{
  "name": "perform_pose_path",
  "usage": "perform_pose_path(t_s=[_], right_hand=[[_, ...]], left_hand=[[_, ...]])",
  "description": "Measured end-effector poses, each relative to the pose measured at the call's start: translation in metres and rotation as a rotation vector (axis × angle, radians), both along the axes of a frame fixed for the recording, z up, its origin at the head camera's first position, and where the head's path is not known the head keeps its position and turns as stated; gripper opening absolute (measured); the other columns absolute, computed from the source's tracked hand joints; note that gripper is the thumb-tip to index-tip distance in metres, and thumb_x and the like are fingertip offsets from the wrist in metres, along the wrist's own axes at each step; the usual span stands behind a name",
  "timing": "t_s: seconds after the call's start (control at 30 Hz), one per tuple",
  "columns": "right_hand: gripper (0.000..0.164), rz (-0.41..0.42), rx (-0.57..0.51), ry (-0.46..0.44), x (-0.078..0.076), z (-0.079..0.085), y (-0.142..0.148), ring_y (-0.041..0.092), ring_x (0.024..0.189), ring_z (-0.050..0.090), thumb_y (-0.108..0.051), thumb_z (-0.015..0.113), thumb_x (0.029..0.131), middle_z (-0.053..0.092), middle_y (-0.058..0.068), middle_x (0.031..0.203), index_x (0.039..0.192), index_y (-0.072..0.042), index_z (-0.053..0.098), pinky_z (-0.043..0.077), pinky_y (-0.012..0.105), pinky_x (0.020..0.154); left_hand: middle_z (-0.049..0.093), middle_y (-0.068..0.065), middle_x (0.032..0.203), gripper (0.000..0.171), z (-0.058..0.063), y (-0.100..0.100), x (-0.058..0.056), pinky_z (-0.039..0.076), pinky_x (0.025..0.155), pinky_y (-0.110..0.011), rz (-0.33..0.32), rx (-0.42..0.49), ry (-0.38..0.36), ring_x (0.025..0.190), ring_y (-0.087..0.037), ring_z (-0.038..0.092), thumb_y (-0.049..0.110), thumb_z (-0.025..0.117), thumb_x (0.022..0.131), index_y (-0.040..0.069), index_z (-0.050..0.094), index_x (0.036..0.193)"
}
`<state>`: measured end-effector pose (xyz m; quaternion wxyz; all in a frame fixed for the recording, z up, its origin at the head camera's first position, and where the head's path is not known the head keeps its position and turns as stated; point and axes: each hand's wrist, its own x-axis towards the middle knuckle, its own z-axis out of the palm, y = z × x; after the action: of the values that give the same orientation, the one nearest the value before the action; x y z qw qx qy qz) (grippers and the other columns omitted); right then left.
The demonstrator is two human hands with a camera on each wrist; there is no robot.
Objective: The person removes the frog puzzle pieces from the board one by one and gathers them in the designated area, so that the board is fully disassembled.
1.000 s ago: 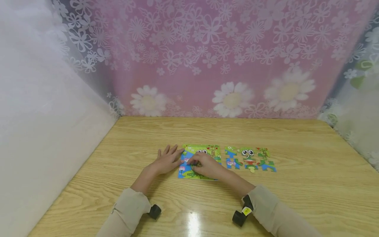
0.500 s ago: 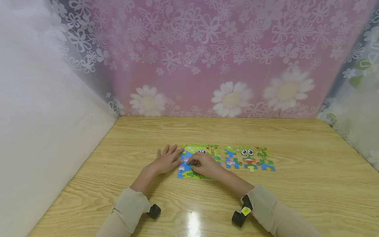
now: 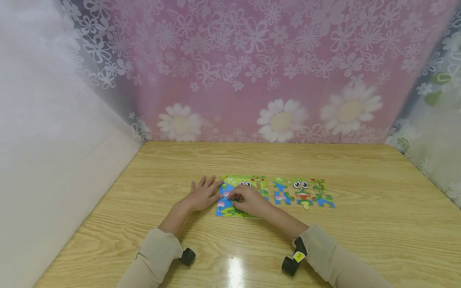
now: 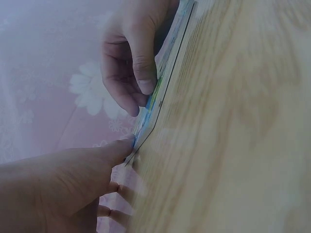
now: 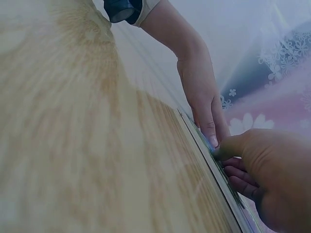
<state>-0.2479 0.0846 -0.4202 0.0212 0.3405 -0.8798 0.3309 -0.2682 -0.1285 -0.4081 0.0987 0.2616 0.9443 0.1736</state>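
Note:
A frog jigsaw puzzle board (image 3: 258,181), green and blue, lies flat on the table. My left hand (image 3: 201,198) rests at its left side with fingers spread, the thumb (image 4: 121,148) on the board's edge. Over the middle of the board, my right hand (image 3: 250,202) has curled fingers, with thumb and fingertips pinching down at a puzzle piece in the picture. That piece is mostly hidden under the hand. To the right of the board lie several loose puzzle pieces (image 3: 301,185) in two rows, showing frog eyes, a red mouth and pink flowers.
The wooden table (image 3: 378,224) runs back to a pink flowered curtain (image 3: 223,80). A white sheet (image 3: 65,132) hangs along the left. Black wrist cameras (image 3: 290,265) sit on both wrists, close over the table.
Both hands and the loose pieces stay in place; only the head view has shifted very slightly.

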Motion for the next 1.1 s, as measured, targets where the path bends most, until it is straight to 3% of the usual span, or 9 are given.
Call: perform_pose_path(t_s=[0.53, 0.97, 1.1], right_hand=[[0.016, 0.032, -0.035, 0.083, 0.001, 0.002, 0.001, 0.013, 0.08, 0.057, -0.002, 0.069, 0.081, 0.059, -0.001, 0.09, 0.098, -0.003, 0.067, 0.048, 0.02, 0.07], [0.016, 0.04, -0.057, 0.016, 0.006, 0.011, 0.008, 0.013, 0.082, 0.058, -0.003, 0.067, 0.083, 0.058, -0.002, 0.09, 0.099, -0.003, 0.067, 0.048, 0.02, 0.071], [0.017, 0.037, -0.038, 0.032, 0.007, 0.013, 0.016, 0.012, 0.08, 0.058, -0.005, 0.069, 0.082, 0.06, -0.003, 0.091, 0.1, -0.005, 0.068, 0.049, 0.021, 0.069]], left_hand=[[0.009, -0.018, 0.15, 0.057, 0.003, -0.001, 0.001, -0.005, 0.097, -0.067, -0.004, -0.004, 0.003, 0.134, -0.042, -0.003, 0.04, 0.039, 0.098, 0.016, 0.023, 0.147], [0.008, -0.017, 0.151, 0.057, 0.003, 0.0, 0.003, -0.006, 0.097, -0.066, -0.005, 0.012, -0.005, 0.134, -0.042, -0.003, 0.041, 0.039, 0.098, 0.015, 0.023, 0.147], [0.009, -0.017, 0.151, 0.057, 0.003, 0.0, 0.003, -0.006, 0.097, -0.066, 0.002, 0.007, -0.007, 0.134, -0.042, -0.003, 0.041, 0.039, 0.098, 0.016, 0.024, 0.147]])
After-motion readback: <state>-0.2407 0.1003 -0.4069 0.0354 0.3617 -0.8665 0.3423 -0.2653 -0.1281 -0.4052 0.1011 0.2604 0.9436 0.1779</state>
